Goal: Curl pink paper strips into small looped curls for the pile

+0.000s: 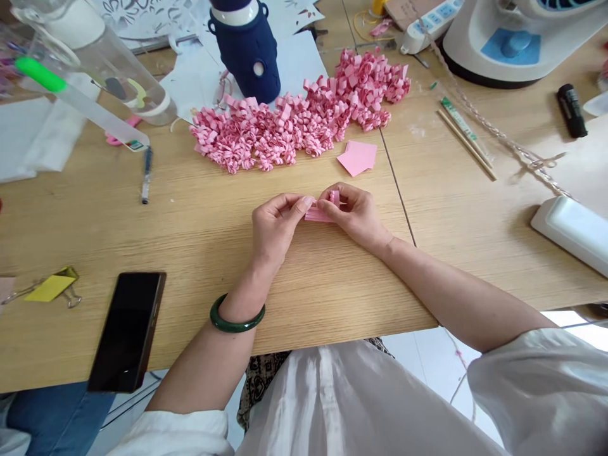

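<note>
Between my two hands is a small pink paper piece (pixel 319 215) cut into narrow strips, held just above the table. My left hand (pixel 280 225) pinches its left end between thumb and forefinger; a dark green bangle (pixel 237 326) circles that wrist. On the other side, my right hand (pixel 354 212) grips the paper with thumb and fingers, and a curled bit shows above the thumb. Just beyond lie a few flat pink paper squares (pixel 358 158). Behind them stretches a long heap of curled pink paper flowers (pixel 285 133).
A dark blue bottle (pixel 249 57) stands behind the heap. To the left are a clear bottle (pixel 128 82), a pen (pixel 147 174), a binder clip (pixel 70 275) and a phone (pixel 127 329). On the right lie wooden sticks (pixel 468 145), a black marker (pixel 571 111) and a white device (pixel 572 231).
</note>
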`<state>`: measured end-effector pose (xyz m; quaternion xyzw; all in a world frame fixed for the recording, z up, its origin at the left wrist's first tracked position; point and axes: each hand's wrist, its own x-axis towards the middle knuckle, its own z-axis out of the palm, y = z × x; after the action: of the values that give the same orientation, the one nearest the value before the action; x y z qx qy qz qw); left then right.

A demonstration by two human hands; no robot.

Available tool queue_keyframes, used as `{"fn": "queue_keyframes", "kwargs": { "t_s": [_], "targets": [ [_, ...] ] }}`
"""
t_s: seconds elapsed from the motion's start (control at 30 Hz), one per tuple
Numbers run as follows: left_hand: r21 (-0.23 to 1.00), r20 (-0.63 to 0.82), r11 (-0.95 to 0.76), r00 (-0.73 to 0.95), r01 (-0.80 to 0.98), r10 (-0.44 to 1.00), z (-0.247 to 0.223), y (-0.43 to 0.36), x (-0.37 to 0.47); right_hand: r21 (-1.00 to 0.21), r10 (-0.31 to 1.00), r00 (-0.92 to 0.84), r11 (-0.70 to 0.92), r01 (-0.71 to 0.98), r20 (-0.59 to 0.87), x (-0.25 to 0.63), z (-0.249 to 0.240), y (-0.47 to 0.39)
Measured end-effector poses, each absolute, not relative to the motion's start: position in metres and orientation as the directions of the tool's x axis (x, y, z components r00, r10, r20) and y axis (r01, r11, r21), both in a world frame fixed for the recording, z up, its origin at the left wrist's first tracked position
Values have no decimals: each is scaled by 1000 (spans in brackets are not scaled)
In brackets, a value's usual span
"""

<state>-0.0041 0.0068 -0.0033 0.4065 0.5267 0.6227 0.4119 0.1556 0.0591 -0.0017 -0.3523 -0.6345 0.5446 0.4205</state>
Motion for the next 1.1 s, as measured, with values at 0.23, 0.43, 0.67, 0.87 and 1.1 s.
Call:
{"fn": "queue_keyframes", "kwargs": {
  "t_s": [0.23,0.43,0.67,0.87,1.1],
  "targets": [
    [993,117,-119,-323,14,939,-2,6,-3,-988,896,-417,149,-47,154,154,-3,60],
    [992,21,-52,-263,-111,965,-2,6,-4,-986,889,-427,144,-82,166,156,-2,61],
    [957,-138,82,-189,-277,972,5,7,-4,-992,880,-458,104,-75,126,156,2,60],
    [958,-141,101,-135,-267,981,5,8,-7,-991,871,-475,90,-101,127,156,-2,61],
    [974,-96,58,-165,-220,982,4,8,-9,-990,864,-485,95,-105,135,157,-1,62]
  ]
}}
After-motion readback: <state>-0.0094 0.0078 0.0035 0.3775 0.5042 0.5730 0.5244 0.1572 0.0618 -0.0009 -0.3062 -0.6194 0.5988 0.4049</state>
